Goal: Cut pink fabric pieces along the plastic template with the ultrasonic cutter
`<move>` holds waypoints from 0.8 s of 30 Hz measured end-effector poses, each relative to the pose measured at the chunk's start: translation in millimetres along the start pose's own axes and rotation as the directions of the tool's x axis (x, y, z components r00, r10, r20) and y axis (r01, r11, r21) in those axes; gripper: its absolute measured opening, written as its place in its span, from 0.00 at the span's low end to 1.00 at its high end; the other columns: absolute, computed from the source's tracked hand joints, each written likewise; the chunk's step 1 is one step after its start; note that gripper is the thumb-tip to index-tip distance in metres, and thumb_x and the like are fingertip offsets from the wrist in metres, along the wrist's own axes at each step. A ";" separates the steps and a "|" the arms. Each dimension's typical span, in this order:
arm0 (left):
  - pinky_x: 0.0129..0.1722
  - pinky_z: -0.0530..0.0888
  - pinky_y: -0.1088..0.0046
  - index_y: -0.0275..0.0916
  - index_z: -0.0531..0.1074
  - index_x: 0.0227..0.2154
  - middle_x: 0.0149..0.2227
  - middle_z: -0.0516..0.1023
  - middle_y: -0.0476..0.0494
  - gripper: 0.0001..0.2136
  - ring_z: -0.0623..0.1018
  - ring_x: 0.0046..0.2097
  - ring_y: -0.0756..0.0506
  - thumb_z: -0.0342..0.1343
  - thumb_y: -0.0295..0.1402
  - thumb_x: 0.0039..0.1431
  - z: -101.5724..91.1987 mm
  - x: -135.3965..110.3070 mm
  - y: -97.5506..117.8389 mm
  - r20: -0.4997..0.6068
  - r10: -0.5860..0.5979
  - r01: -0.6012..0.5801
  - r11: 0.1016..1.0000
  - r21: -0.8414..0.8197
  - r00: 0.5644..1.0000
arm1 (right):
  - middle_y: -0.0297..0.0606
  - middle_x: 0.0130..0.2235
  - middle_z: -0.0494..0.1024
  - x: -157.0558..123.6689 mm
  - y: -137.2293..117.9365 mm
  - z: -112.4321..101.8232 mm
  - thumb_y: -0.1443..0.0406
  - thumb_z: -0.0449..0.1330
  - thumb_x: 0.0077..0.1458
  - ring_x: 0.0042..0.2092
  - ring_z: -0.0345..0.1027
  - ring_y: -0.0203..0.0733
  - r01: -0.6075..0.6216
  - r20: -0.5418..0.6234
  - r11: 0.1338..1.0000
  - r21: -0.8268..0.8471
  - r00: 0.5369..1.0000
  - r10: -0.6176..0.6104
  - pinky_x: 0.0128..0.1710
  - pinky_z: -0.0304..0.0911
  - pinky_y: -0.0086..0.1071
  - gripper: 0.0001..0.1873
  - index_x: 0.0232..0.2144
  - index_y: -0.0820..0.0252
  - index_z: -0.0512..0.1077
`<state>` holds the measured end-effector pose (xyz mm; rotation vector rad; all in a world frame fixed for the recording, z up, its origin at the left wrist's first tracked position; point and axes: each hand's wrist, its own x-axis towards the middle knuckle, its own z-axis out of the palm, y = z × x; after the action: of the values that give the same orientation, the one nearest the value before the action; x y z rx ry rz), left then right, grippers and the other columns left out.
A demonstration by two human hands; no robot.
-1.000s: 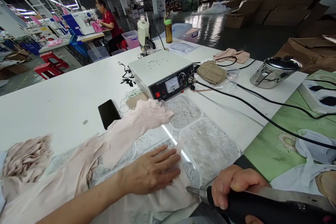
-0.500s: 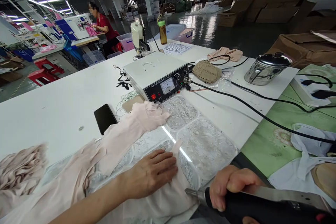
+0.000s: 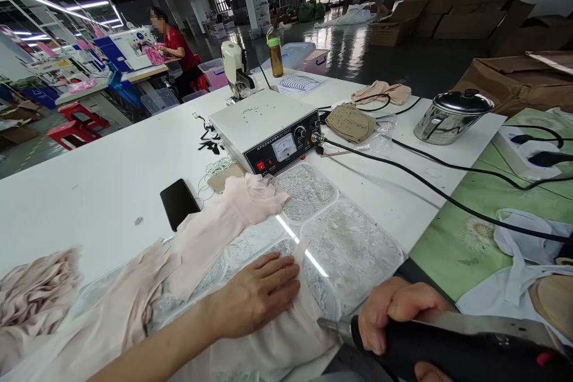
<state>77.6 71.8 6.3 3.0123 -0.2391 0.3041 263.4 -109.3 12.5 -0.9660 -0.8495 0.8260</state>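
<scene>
My left hand [image 3: 257, 295] lies flat on a pale pink piece of fabric [image 3: 308, 310], fingers stretched out and close together. In my right hand [image 3: 398, 307] is a black and metal handheld ultrasonic tool [image 3: 470, 346], with my fingers wrapped round its body near the front. Its tapered metal tip points left and meets the right part of the fabric, just right of my left hand. Beneath the fabric is a clear, scratched plastic template board [image 3: 353, 245] with rounded outlines. More pink fabric pieces [image 3: 228, 209] lie across the board toward the left.
A control box [image 3: 266, 131] with a meter stands behind the board. Its black cable [image 3: 416, 182] runs right. A phone [image 3: 179, 203], a steel lidded mug [image 3: 452, 116], tan card pieces [image 3: 350, 123] and a bottle [image 3: 275, 58] are on the table. A person [image 3: 174, 45] sits at a sewing machine.
The tool's tip and my right hand have shifted very slightly to the right against the fabric. My left hand stays in place; the whole view has moved a little.
</scene>
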 end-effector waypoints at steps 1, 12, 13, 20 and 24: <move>0.57 0.70 0.59 0.32 0.71 0.46 0.51 0.75 0.35 0.10 0.71 0.58 0.39 0.48 0.29 0.68 0.1 0.3 0.2 0.000 0.001 -0.001 1.000 0.001 1.000 | 0.33 0.28 0.70 3.7 -5.0 2.7 0.57 0.58 0.56 0.28 0.69 0.38 0.052 -0.025 0.999 -0.017 0.998 -0.052 0.27 0.69 0.33 0.07 0.36 0.50 0.66; 0.57 0.71 0.59 0.31 0.72 0.45 0.50 0.76 0.35 0.10 0.72 0.57 0.40 0.48 0.30 0.68 3.6 1.5 -1.0 -0.051 0.004 -0.005 1.000 -0.027 0.999 | 0.34 0.36 0.68 63.5 39.3 16.0 0.61 0.58 0.56 0.31 0.66 0.39 0.277 -0.159 0.960 0.042 0.950 -0.267 0.32 0.65 0.39 0.08 0.39 0.50 0.66; 0.57 0.71 0.59 0.31 0.72 0.44 0.50 0.76 0.35 0.10 0.72 0.57 0.40 0.48 0.29 0.68 3.9 1.9 -1.1 -0.061 0.008 -0.009 1.000 -0.026 0.998 | 0.35 0.36 0.68 65.0 40.6 16.7 0.61 0.57 0.56 0.31 0.66 0.39 0.276 -0.161 0.960 0.038 0.950 -0.267 0.32 0.65 0.40 0.07 0.39 0.50 0.67; 0.58 0.70 0.60 0.31 0.72 0.41 0.47 0.77 0.36 0.07 0.72 0.56 0.40 0.49 0.26 0.67 7.6 5.5 -3.5 -0.105 0.013 -0.018 0.999 -0.047 0.994 | 0.34 0.36 0.69 67.6 39.7 18.1 0.61 0.57 0.56 0.30 0.66 0.39 0.295 -0.134 0.955 -0.010 0.946 -0.294 0.32 0.65 0.40 0.08 0.40 0.50 0.66; 0.59 0.69 0.59 0.31 0.72 0.40 0.47 0.76 0.36 0.06 0.71 0.57 0.40 0.50 0.24 0.66 9.9 5.4 -6.6 -0.083 0.025 -0.031 0.997 -0.076 0.996 | 0.33 0.35 0.69 69.2 40.8 19.6 0.60 0.57 0.56 0.30 0.67 0.38 0.303 -0.141 0.953 -0.018 0.943 -0.303 0.32 0.66 0.40 0.08 0.40 0.51 0.65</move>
<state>85.8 76.3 -2.8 2.9145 -0.2796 0.4101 267.2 -28.1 -2.9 -0.8526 -0.8462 0.4882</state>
